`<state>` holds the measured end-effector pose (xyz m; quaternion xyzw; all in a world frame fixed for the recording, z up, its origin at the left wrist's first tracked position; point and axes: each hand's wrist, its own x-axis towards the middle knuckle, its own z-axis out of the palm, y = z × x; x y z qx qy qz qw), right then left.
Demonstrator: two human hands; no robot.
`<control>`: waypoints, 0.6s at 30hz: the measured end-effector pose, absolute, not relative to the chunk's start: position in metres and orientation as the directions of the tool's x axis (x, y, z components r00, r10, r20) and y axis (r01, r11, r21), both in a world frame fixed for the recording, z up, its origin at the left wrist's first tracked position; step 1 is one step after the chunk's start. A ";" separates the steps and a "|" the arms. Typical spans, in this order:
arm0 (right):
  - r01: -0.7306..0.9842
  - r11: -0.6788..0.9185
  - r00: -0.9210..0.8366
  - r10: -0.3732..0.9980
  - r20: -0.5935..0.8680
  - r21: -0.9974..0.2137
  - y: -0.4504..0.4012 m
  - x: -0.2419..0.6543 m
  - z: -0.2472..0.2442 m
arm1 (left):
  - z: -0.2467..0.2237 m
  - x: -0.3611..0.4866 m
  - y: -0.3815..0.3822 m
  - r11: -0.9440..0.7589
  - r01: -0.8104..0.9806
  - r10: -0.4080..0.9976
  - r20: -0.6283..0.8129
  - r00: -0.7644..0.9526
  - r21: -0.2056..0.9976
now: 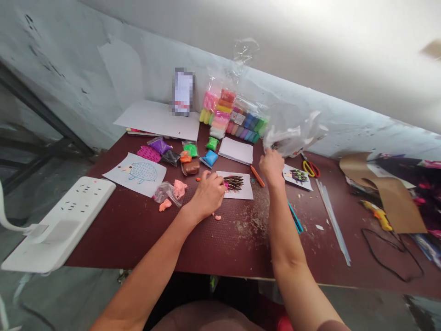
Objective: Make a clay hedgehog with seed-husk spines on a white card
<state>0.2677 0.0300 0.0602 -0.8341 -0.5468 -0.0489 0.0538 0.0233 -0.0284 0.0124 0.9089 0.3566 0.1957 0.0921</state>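
Observation:
My left hand [208,195] rests at the left edge of a white card [241,193] and curls down over a small pink clay bit. The card bears a hedgehog figure with brown clay spines [234,182]. What the fingertips hold is hidden. My right hand [272,168] is raised at the far side of the card, its fingers up against a crumpled clear plastic bag [292,131]. Loose pink clay lumps [179,188] and a small clear bag [163,192] lie left of my left hand. An orange clay stick [257,176] lies just left of my right hand.
A white power strip [58,220] lies at the dark red table's [138,239] near left corner. Bagged coloured clay [220,110] stands against the wall. Also on the table are a hedgehog drawing [136,174], yellow-red scissors [311,168], and crumbs.

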 end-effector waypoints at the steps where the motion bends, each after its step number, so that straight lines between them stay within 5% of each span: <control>1: 0.921 -0.388 0.390 0.918 0.074 -0.036 0.024 0.263 0.058 | 0.012 0.023 -0.029 -0.731 0.610 0.682 0.293 0.670 0.305; 5: 0.925 -0.381 0.381 0.924 -0.041 0.007 0.002 0.252 0.059 | 0.013 0.023 -0.029 -0.733 0.611 0.680 0.295 0.672 0.299; 13: 0.842 -0.538 0.534 0.826 0.179 -0.029 0.003 0.266 0.073 | 0.015 0.024 -0.030 -0.729 0.616 0.684 0.268 0.679 0.299; 16: 0.893 -0.449 0.445 0.873 0.198 -0.028 0.024 0.283 0.062 | 0.014 0.025 -0.030 -0.725 0.622 0.688 0.263 0.677 0.296; 18: 0.934 -0.329 0.352 0.912 0.210 -0.136 0.038 0.293 0.051 | 0.013 0.024 -0.029 -0.726 0.620 0.687 0.263 0.678 0.297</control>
